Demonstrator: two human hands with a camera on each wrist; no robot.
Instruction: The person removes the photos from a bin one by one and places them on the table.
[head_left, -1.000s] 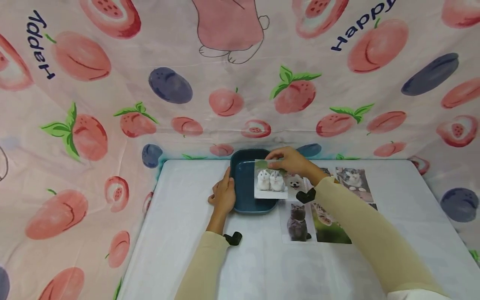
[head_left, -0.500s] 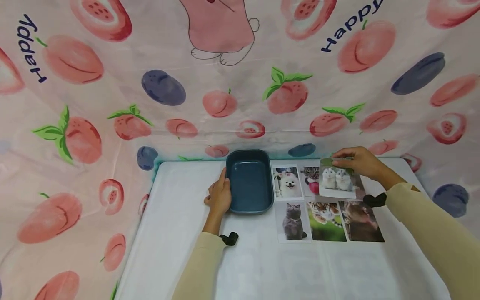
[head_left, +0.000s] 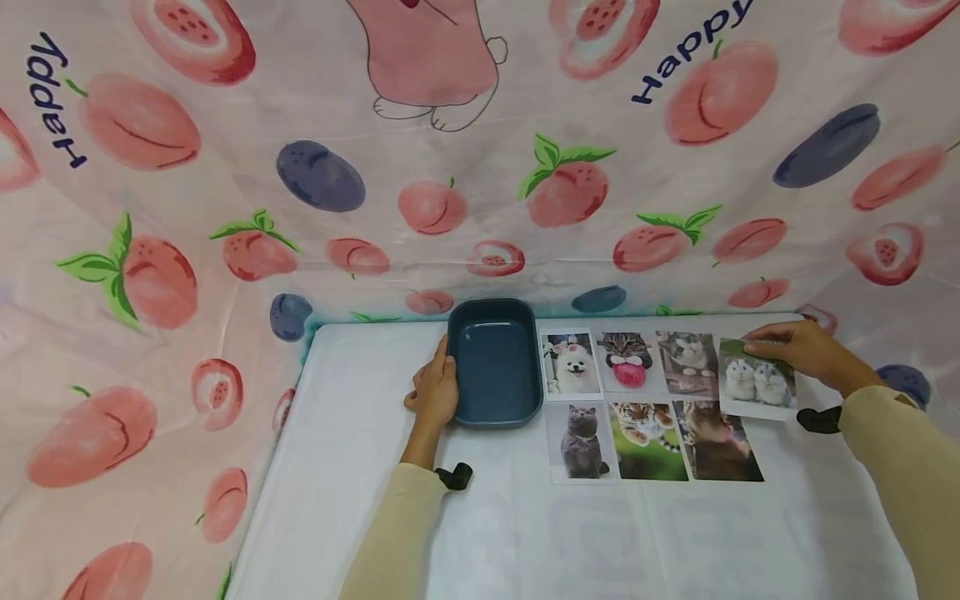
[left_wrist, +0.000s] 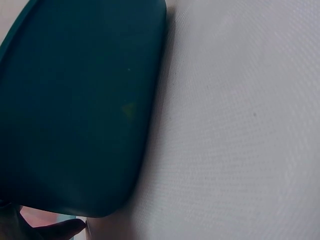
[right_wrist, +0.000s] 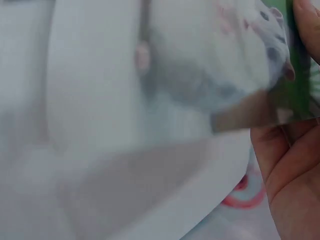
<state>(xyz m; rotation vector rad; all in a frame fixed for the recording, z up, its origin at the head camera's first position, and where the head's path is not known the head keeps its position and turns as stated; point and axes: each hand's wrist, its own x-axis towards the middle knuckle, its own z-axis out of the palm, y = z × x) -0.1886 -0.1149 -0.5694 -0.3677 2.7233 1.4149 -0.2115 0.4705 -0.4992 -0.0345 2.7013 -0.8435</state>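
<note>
My right hand [head_left: 798,350] pinches the top edge of a photo card [head_left: 757,385] showing two white hamsters, at the right end of the upper card row. In the right wrist view the card [right_wrist: 215,65] is blurred and close, with my thumb [right_wrist: 309,27] on its face and fingers behind. My left hand [head_left: 435,387] rests against the left side of a dark blue rectangular tray [head_left: 495,418], index finger lying along the wall. The tray's outer wall [left_wrist: 85,100] fills much of the left wrist view.
Right of the tray lie two rows of animal photo cards, among them a white dog card [head_left: 572,367], a grey cat card [head_left: 583,446] and a tiger card [head_left: 648,442]. A fruit-print cloth [head_left: 427,150] hangs behind the white table [head_left: 600,542].
My right hand has carried the hamster card from over the tray rightward, past the upper row, to its right end. My left hand has stayed at the tray.
</note>
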